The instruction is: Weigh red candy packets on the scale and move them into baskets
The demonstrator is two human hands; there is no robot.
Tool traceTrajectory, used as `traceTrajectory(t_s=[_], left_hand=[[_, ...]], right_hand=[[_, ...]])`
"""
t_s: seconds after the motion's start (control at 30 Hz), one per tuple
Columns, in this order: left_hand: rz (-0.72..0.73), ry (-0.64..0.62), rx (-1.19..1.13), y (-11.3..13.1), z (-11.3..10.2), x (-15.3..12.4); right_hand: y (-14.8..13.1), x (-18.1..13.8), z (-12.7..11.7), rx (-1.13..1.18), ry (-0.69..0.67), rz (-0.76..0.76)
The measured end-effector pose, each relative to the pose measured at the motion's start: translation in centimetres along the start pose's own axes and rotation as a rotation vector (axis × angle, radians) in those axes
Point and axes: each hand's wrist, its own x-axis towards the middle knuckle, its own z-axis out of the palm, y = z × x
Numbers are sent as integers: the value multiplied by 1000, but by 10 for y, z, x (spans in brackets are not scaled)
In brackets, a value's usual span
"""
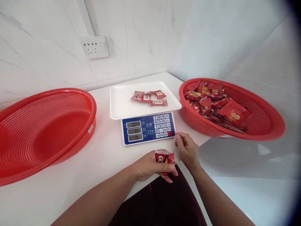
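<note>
My left hand [156, 166] is closed around small red-wrapped candies [169, 158], held low in front of the scale. My right hand [188, 152] is beside the lower right corner of the scale, its fingers curled and the thumb against the index finger; what it may hold is hidden. The digital scale [148, 128] has a blue panel with number keys and three small displays. On its white tray [121, 103] lie several red candy packets [158, 103], grouped right of the middle.
To the right, a red plastic basket [268, 125] holds a heap of red-wrapped snacks [211, 100] and overhangs the table edge. Another red basket [58, 131] stands at the left with nothing in its visible part. A wall socket [94, 47] is above the white table [98, 166].
</note>
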Motion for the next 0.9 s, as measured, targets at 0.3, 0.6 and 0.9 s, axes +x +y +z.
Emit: traceTrajectory(t_s=[0.3,0.6,0.9], left_hand=[[-12,48,-29,-1,-1,-1],[2,74,-20,1,1,0],[25,37,-48,-2,-3,3]], right_hand=[[-4,2,-1,-14,-24,-23],[-3,4,-1,4,-10,-64],[-72,74,-11,-149,-22,-455]])
